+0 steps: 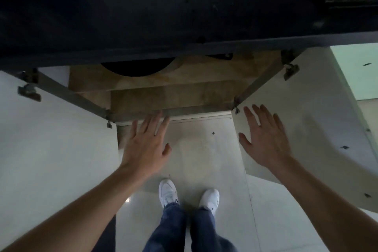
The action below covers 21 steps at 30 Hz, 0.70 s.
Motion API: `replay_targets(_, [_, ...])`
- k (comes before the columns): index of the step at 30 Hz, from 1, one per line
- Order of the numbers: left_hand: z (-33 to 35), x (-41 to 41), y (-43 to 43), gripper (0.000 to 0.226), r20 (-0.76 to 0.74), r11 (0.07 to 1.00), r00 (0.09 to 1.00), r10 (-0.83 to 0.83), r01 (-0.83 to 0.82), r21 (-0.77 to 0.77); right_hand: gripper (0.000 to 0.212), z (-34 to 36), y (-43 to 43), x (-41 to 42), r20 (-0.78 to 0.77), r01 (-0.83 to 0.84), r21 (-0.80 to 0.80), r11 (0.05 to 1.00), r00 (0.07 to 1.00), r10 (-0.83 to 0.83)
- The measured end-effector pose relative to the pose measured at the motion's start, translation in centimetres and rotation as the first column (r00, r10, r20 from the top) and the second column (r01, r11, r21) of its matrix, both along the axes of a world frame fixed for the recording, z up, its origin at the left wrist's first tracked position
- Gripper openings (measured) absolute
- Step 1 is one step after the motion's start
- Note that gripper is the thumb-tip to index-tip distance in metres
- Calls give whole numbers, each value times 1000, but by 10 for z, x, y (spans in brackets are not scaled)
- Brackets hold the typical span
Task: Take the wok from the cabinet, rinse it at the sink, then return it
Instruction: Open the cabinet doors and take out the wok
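Hands spread flat and empty before the open cabinet: left hand near its bottom edge, right hand over its right door; wok inside.

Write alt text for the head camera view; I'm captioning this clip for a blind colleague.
Seen from above, a person stands before an open base cabinet, both cabinet doors swung wide, with the empty left hand and right hand spread open in front of it. A dark round wok sits on the wooden shelf, partly hidden under the black countertop. White sneakers and blue jeans show below.
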State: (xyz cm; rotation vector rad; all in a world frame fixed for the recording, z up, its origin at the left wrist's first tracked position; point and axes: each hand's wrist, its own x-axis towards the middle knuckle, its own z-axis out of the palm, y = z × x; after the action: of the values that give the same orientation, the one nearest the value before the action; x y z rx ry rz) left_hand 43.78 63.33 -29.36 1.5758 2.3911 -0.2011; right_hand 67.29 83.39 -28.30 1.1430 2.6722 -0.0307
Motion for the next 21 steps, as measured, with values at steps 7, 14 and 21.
replay_targets(7, [-42,-6,99,75,16,990,1000,-14,12,142,73,-50,38,-54,-183,-74,64,995,979,85])
replay_targets(14, [-77,-37,182,80,-41,948,999,24,-10,319,66,-79,101,-113,-420,-90,166,982,895,152])
replay_targets(21, [-82,-54,234,96,-23,922,1000,13,-3,388,69,-83,142,-153,-344,-114,173,978,924,169])
